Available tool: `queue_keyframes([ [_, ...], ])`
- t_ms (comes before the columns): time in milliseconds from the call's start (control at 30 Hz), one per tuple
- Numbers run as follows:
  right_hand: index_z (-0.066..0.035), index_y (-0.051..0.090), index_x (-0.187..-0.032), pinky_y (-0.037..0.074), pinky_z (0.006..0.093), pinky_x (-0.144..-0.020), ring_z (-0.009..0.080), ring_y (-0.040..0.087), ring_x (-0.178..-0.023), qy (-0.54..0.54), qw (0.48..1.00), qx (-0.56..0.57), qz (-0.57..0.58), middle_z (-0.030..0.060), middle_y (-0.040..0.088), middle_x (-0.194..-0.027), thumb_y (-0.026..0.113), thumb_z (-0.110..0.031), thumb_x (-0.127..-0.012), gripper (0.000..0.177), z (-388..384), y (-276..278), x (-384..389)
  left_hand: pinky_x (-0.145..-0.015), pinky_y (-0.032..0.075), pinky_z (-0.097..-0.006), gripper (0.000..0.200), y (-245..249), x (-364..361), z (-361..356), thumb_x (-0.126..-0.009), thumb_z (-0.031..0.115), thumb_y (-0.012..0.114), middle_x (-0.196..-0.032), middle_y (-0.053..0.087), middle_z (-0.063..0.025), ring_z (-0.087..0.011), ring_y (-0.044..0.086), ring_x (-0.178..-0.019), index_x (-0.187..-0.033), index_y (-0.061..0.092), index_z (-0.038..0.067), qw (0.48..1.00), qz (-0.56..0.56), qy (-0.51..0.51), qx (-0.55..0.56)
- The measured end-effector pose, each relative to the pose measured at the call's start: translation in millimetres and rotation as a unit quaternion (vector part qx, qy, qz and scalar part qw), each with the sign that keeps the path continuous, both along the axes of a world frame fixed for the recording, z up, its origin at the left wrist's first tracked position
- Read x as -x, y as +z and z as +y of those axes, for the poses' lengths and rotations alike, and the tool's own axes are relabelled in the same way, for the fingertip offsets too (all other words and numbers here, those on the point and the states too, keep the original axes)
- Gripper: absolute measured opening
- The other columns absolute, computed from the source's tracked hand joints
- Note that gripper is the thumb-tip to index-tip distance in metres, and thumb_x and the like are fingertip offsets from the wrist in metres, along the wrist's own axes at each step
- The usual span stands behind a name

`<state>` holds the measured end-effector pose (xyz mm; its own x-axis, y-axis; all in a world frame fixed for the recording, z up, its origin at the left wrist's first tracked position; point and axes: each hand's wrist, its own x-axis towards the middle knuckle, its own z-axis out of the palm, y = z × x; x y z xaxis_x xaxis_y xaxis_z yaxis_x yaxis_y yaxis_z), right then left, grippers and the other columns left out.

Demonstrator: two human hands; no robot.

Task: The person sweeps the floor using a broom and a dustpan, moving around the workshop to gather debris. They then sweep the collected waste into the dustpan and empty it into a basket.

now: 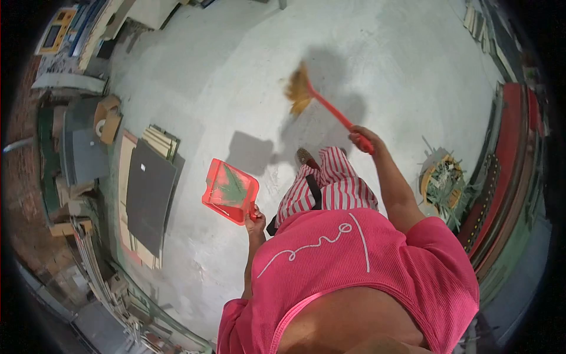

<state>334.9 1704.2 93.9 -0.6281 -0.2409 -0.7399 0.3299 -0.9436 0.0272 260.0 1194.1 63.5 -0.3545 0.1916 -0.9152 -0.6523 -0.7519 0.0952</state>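
Observation:
My left hand (255, 220) is closed round the handle of a red dustpan (232, 190), which is held out to my left with green scraps and dust lying in it. On the other side, my right hand (364, 138) grips the red handle of a small broom (333, 110). Its yellow-brown bristles (299, 90) point away from me and look blurred over the grey floor (247, 76). Shadows of the broom and of the dustpan fall on the floor nearby.
To my right stands a yellow basket (425, 184) heaped with green and grey scraps (445, 182). Dark flat panels (152, 194) lie on the left, near an open cardboard box (108, 120). Long red and dark strips (501, 171) line the right side. Stacked boards (159, 141) lie beside the panels.

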Motion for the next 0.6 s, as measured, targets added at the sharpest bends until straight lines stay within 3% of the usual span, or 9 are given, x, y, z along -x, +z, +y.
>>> queue_keyframes([
  [100,-0.011,0.034,-0.064,0.034,0.0152,-0.026,0.0048,0.039,-0.035,-0.121,0.99,-0.05,-0.06,-0.0038,0.035,-0.046,0.045,-0.024,-0.078,0.023,41.0,18.5,-48.6,-0.045,0.036,-0.0217,0.035,-1.9,19.9,16.7,-0.08,0.032,0.031,-0.075,0.054,-0.0085,-0.0115,0.044,-0.049,-0.098,0.044,0.006,0.998,-0.008,-0.059,-0.02],
  [233,-0.011,0.032,-0.07,0.035,0.0151,-0.03,0.0062,0.037,-0.037,-0.16,0.972,-0.162,-0.058,-0.0015,0.035,-0.047,0.044,-0.02,-0.079,0.017,90.9,13.6,-113.8,-0.045,0.036,-0.0216,0.036,-12.1,50.9,43.9,-0.08,0.033,0.03,-0.076,0.054,-0.009,-0.0115,0.043,-0.049,-0.099,0.043,0.005,0.993,-0.055,-0.102,-0.03],
  [367,-0.012,0.035,-0.075,0.034,0.0149,-0.031,0.0056,0.036,-0.037,-0.282,0.948,-0.108,-0.098,-0.001,0.035,-0.049,0.047,-0.013,-0.077,0.013,116.3,19.6,-150.3,-0.045,0.036,-0.0216,0.035,9.8,77.5,88.1,-0.08,0.032,0.029,-0.078,0.054,-0.0086,-0.0112,0.042,-0.049,-0.099,0.043,0.006,0.992,-0.036,-0.12,-0.013],
  [467,-0.012,0.035,-0.075,0.033,0.0146,-0.03,0.0043,0.036,-0.037,-0.276,0.944,-0.145,-0.109,-0.0015,0.035,-0.049,0.049,-0.013,-0.076,0.014,97.5,47.5,-150.4,-0.045,0.035,-0.0218,0.035,11.9,98.6,115.5,-0.081,0.032,0.028,-0.079,0.055,-0.0084,-0.0113,0.042,-0.049,-0.099,0.043,0.006,0.99,-0.023,-0.14,-0.011],
  [500,-0.013,0.037,-0.077,0.033,0.0139,-0.029,0.0028,0.036,-0.038,-0.228,0.951,-0.194,-0.077,-0.0016,0.036,-0.05,0.05,-0.014,-0.075,0.013,88.2,62.1,-141.7,-0.044,0.035,-0.0218,0.036,12.5,108.3,125.4,-0.081,0.032,0.027,-0.08,0.055,-0.0085,-0.0114,0.042,-0.049,-0.099,0.043,0.006,0.988,-0.019,-0.151,-0.001],
  [567,-0.022,0.035,-0.104,0.032,0.0125,-0.03,0.0018,0.035,-0.039,-0.208,0.957,-0.167,-0.113,-0.003,0.036,-0.055,0.049,-0.016,-0.076,0.031,73.4,74.6,-121.2,-0.043,0.035,-0.0219,0.036,17.4,125.1,146.7,-0.081,0.032,0.027,-0.081,0.055,-0.0087,-0.0117,0.042,-0.049,-0.099,0.043,0.005,0.987,-0.031,-0.157,0.018],
  [600,-0.023,0.03,-0.11,0.032,0.0123,-0.03,0.0012,0.035,-0.039,-0.178,0.965,-0.147,-0.121,-0.0036,0.036,-0.055,0.048,-0.017,-0.077,0.038,68.6,68.2,-109.2,-0.043,0.034,-0.0217,0.036,16.3,134.4,155.2,-0.081,0.032,0.027,-0.081,0.055,-0.0086,-0.0116,0.042,-0.049,-0.1,0.043,0.006,0.985,-0.039,-0.164,0.03],
])
